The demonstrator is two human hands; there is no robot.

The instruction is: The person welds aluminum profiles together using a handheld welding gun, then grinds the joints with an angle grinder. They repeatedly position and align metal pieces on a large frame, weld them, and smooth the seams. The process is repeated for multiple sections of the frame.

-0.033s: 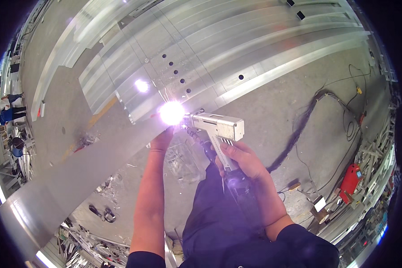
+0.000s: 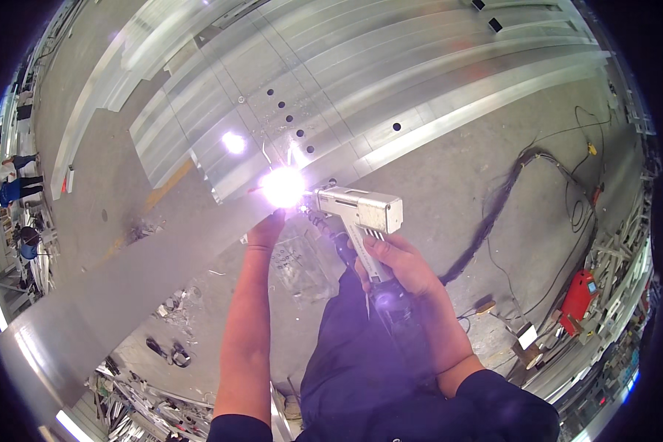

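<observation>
My right hand (image 2: 399, 267) is wrapped round the grip of a silver, pistol-shaped welding gun (image 2: 359, 206). Its nozzle end points left into a dazzling white-violet glare (image 2: 282, 187). The glare lies at the edge of a long, flat metal profile (image 2: 147, 272) that runs from the lower left towards the centre. My left hand (image 2: 267, 230) reaches up to this edge just below the glare. Its fingertips are lost in the glare and against the metal, so their grip cannot be made out. Thin light streaks rise above the bright spot.
Long aluminium profiles (image 2: 420, 66) with dark round holes lie beyond my hands. A thick dark cable (image 2: 486, 225) curves across the floor on the right. A red machine (image 2: 578, 300) stands near scrap at the right. Other people (image 2: 13, 184) are at the far left.
Both hands and the welding gun hold nearly the same place. The light streaks above the glare have changed shape, with a brighter patch there now.
</observation>
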